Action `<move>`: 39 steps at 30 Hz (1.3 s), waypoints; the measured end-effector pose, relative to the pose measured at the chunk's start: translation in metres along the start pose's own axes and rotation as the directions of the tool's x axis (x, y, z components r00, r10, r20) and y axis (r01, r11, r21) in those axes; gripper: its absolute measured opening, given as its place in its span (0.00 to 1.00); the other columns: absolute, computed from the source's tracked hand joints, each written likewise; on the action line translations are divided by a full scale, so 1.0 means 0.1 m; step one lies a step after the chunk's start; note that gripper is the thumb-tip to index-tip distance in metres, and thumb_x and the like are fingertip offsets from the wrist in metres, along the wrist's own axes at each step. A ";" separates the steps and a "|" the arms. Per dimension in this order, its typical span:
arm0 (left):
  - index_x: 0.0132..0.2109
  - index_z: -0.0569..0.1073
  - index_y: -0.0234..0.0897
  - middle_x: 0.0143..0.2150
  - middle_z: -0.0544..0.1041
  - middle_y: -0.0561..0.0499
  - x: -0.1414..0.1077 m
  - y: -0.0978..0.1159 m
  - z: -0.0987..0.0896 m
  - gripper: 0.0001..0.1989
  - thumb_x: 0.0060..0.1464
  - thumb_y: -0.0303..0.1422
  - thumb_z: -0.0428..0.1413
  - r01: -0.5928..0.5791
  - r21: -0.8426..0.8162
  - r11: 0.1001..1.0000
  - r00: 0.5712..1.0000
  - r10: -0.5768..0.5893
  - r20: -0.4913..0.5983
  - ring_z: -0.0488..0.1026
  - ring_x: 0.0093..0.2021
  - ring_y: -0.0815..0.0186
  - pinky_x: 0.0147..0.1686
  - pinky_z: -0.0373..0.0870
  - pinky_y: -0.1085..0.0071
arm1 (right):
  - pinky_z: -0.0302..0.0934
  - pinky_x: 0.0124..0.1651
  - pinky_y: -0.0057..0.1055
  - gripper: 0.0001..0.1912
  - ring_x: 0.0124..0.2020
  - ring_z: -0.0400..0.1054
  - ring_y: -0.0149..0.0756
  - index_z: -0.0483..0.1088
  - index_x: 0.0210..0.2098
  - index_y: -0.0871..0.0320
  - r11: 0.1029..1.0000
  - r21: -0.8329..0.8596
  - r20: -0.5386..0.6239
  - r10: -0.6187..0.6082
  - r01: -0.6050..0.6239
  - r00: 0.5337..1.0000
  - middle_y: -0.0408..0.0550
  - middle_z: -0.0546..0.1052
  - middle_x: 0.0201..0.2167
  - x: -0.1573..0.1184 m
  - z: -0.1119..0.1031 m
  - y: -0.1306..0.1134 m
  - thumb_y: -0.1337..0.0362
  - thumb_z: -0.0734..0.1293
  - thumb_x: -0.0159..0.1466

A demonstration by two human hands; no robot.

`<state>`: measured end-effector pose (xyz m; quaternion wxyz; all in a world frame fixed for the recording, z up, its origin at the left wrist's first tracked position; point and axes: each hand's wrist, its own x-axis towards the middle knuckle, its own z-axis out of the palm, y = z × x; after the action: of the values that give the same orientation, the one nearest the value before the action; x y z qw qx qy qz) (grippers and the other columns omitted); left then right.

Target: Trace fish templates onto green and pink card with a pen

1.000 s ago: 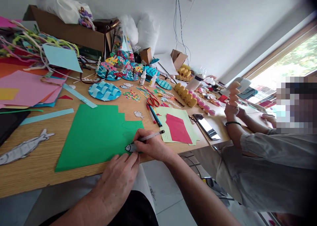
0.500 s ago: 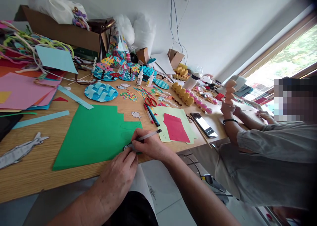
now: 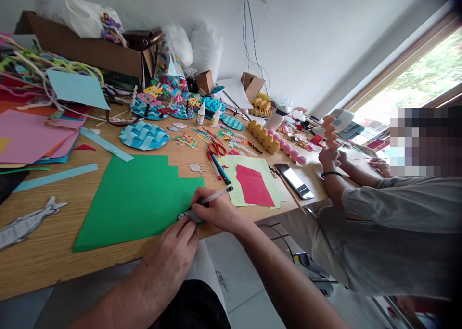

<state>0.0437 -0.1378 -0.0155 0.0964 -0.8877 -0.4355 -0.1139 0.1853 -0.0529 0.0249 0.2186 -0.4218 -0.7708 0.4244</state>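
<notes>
My right hand [image 3: 214,209] is closed around a slim pen [image 3: 219,194] with a clear barrel and dark end, its tip hidden by my fingers. Beneath it, a small black-and-white paper cutout [image 3: 183,215] lies at the near right edge of a green paper sheet [image 3: 122,204]. My left hand [image 3: 175,249] presses the cutout down with its fingers together; my hands cover most of its shape. A faint drawn outline shows on the green sheet above my right hand. Just beyond the sheet lies a small fish cutout [image 3: 196,168]; a larger fish cutout [image 3: 31,223] lies at left.
Right of the sheet are red paper [image 3: 254,185] on light green paper, markers [image 3: 220,168], red scissors [image 3: 217,148] and a phone [image 3: 294,181]. Glue bottles [image 3: 200,114] and woven blue paper [image 3: 144,136] stand further back. A co-worker [image 3: 382,223] at right holds a wavy orange piece.
The view has shifted slightly, so the table things appear a little further left. My hands keep nearly the same pose over the cutout, with the pen still held.
</notes>
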 end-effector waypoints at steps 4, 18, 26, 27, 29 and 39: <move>0.50 0.73 0.26 0.48 0.77 0.39 0.00 -0.01 0.00 0.25 0.51 0.13 0.39 0.012 -0.062 0.998 1.000 -0.013 -0.005 0.72 0.52 0.56 0.54 0.71 0.60 | 0.50 0.25 0.21 0.06 0.23 0.57 0.26 0.63 0.26 0.58 1.000 -0.013 -0.015 -0.006 0.006 1.000 0.36 0.65 0.20 0.00 -0.01 0.03 0.74 0.63 0.55; 0.50 0.72 0.28 0.54 0.74 0.39 -0.06 0.01 0.15 0.23 0.56 0.16 0.39 0.036 -0.096 0.995 0.996 -0.044 -0.082 0.70 0.55 0.56 0.55 0.69 0.58 | 0.51 0.26 0.22 0.06 0.24 0.59 0.26 0.63 0.26 0.57 0.997 -0.073 0.003 0.008 -0.008 1.000 0.37 0.66 0.21 -0.01 -0.05 -0.03 0.74 0.63 0.54; 0.50 0.73 0.30 0.54 0.74 0.42 -0.03 0.03 0.12 0.24 0.55 0.15 0.39 0.073 -0.064 0.995 0.996 -0.076 -0.041 0.69 0.56 0.59 0.57 0.65 0.61 | 0.51 0.25 0.22 0.07 0.23 0.59 0.26 0.63 0.26 0.57 0.997 -0.080 -0.008 0.009 -0.010 1.000 0.36 0.66 0.20 -0.02 -0.04 -0.02 0.75 0.63 0.55; 0.50 0.73 0.30 0.53 0.75 0.42 -0.02 0.03 0.11 0.24 0.55 0.15 0.38 0.073 -0.066 0.995 0.997 -0.075 -0.035 0.70 0.55 0.59 0.57 0.65 0.62 | 0.51 0.25 0.22 0.07 0.23 0.59 0.26 0.63 0.25 0.57 0.997 -0.074 -0.008 0.014 -0.014 1.000 0.36 0.66 0.20 -0.03 -0.05 -0.02 0.75 0.63 0.55; 0.49 0.73 0.29 0.53 0.75 0.42 -0.01 0.03 0.09 0.24 0.55 0.14 0.38 0.077 -0.076 0.994 0.997 -0.079 -0.024 0.70 0.54 0.59 0.56 0.65 0.63 | 0.51 0.25 0.22 0.07 0.23 0.59 0.27 0.63 0.25 0.57 0.998 -0.063 -0.006 0.021 -0.021 1.000 0.36 0.66 0.20 -0.03 -0.05 -0.02 0.75 0.63 0.55; 0.48 0.75 0.28 0.51 0.76 0.40 0.02 0.01 0.01 0.23 0.54 0.14 0.40 0.057 -0.105 0.993 0.998 -0.057 -0.004 0.72 0.53 0.57 0.54 0.69 0.62 | 0.50 0.25 0.23 0.07 0.23 0.59 0.27 0.62 0.25 0.57 0.998 -0.058 -0.028 0.009 -0.010 1.000 0.37 0.65 0.20 -0.04 -0.05 -0.01 0.75 0.62 0.55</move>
<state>0.0459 -0.1372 -0.0156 0.0480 -0.8784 -0.4537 -0.1425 0.1900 -0.0542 0.0285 0.2150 -0.4375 -0.7776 0.3970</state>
